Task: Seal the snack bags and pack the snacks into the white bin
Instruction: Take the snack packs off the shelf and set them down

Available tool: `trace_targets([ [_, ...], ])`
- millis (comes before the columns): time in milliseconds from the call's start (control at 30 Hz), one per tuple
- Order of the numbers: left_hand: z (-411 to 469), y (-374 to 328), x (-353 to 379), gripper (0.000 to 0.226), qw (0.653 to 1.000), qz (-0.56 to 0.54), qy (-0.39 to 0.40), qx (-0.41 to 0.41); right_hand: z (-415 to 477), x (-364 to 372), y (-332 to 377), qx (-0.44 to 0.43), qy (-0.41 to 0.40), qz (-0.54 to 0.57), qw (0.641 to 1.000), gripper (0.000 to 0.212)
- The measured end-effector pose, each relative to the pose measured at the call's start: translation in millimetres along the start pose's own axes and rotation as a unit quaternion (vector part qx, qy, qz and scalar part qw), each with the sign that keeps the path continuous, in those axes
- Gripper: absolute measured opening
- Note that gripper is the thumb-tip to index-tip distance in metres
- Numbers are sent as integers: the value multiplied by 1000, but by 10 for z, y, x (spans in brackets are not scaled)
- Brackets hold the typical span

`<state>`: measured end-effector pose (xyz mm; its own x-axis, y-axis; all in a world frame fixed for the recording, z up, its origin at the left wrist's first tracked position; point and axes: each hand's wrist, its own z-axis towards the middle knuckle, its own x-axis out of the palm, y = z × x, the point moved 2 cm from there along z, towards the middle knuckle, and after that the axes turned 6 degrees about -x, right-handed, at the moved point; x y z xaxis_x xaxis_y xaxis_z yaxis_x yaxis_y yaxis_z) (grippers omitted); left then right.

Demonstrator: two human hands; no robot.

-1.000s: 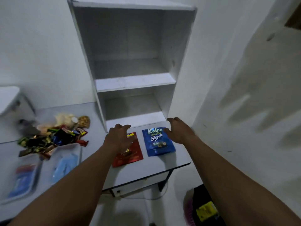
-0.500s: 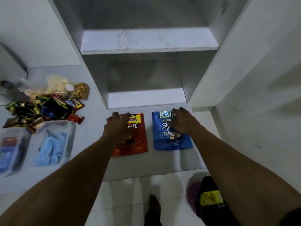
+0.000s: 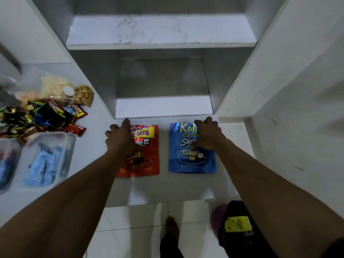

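Left grip (image 3: pixel 121 141) wide, pressing flat on red snack bag (image 3: pixel 147 155); right grip (image 3: pixel 208 135) bent over top edge of blue snack bag (image 3: pixel 186 162), can't tell if pinching, both bags by table (image 3: pixel 167 189) front edge.

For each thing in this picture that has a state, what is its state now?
Red snack bag: flat on the table, left hand resting on it.
Blue snack bag: flat on the table, right hand resting on it.
Clear tub: holding blue packets.
Loose snacks: heaped beside the tub.
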<state>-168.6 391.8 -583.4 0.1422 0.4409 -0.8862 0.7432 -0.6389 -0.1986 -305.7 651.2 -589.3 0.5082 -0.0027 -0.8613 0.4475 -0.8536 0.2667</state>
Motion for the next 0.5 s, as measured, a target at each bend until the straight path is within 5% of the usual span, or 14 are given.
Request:
trace_targets([
  [267, 43, 72, -36, 91, 998, -38, 3, -50, 3, 11, -105, -24, -20, 90, 995, 47],
  [500, 32, 89, -105, 83, 992, -126, -10, -11, -36, -149, -17, -69, -35, 132, 988, 52],
])
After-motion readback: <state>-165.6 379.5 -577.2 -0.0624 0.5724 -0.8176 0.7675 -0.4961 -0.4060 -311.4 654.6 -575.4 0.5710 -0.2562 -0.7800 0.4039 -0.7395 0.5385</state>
